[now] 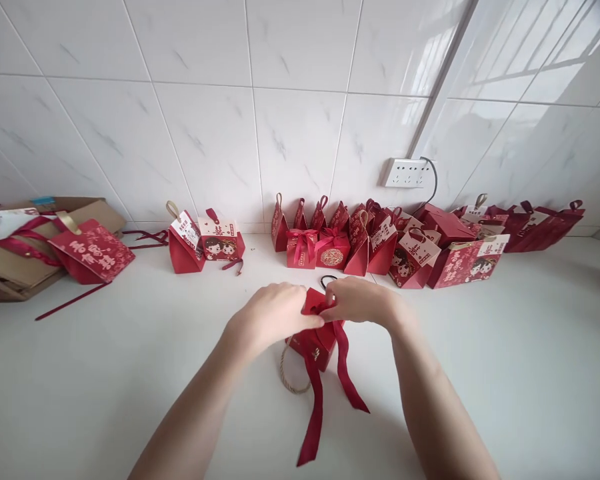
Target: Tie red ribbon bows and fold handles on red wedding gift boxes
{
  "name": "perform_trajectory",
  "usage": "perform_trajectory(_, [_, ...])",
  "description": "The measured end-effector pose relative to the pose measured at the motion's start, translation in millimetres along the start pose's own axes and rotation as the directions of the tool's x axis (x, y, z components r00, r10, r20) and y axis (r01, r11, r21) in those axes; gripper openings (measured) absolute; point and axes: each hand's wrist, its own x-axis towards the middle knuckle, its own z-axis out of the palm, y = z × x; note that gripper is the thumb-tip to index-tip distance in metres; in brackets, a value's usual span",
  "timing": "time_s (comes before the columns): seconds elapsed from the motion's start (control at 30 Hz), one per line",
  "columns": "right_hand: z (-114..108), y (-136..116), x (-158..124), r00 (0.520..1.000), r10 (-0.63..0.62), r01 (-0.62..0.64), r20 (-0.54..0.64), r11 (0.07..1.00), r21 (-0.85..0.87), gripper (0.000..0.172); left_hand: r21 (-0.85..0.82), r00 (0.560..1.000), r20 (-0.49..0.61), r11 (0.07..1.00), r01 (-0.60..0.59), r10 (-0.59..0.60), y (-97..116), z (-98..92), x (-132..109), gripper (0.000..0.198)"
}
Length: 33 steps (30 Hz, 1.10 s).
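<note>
1. The box (pixel 314 343), small and red, is sitting on the white table (pixel 105 373) near its middle, straight in front of the person.
2. The left hand (pixel 275 315) is covering the box's top from the left, fingers curled shut and pinching the ribbon (pixel 314 407) there.
3. The right hand (pixel 361 300) is meeting it from the right, also closed, nipping the same ribbon at the top; the fingertips of both hands are almost touching.
4. Two long ribbon tails are hanging down the box's near side and trailing loose across the table toward the person.
5. A cord loop (pixel 286 380) is lying on the table at the box's left foot, touching it or nearly so.
6. The box is looking like thin card: light, easy to tip or dent, so it is best held by its edges or steadied from above rather than squeezed.
7. The ribbon is looking soft and smooth, likely to slip, so a firm pinch close to the top is suiting it better than a hold on the tails.
8. A black ring (pixel 329 279) is lying just behind the hands.
9. A row of boxes (pixel 330 247) is standing along the tiled wall, well apart from the hands.
10. A carton (pixel 10 267) is sitting at the far left, and a socket (pixel 407 173) is hanging on the wall.
</note>
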Motion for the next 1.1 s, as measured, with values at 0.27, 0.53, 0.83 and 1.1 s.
perform_trajectory(0.27, [0.6,17.1,14.8,0.979,-0.161,0.146,0.128,0.982,0.118,0.012,-0.058,0.998,0.015,0.997,-0.053,0.054,-13.7,4.5,15.0,0.019])
perform_trajectory(0.53, [0.1,16.2,12.7,0.946,-0.250,0.174,0.207,0.929,0.326,0.013,-0.354,0.996,-0.039,0.932,-0.084,0.075,-36.6,-1.8,14.8,0.014])
perform_trajectory(0.83, [20.3,28.1,8.3,0.866,-0.389,0.056,0.314,0.700,0.712,0.035,-0.491,0.976,0.159,0.870,-0.052,0.148,-60.5,18.2,5.9,0.042])
perform_trajectory(1.1, [88.6,0.9,-52.0,0.907,-0.417,0.093,0.052,0.320,0.943,0.046,-0.829,0.971,0.148,0.559,0.019,0.188,-70.8,60.4,-67.3,0.039])
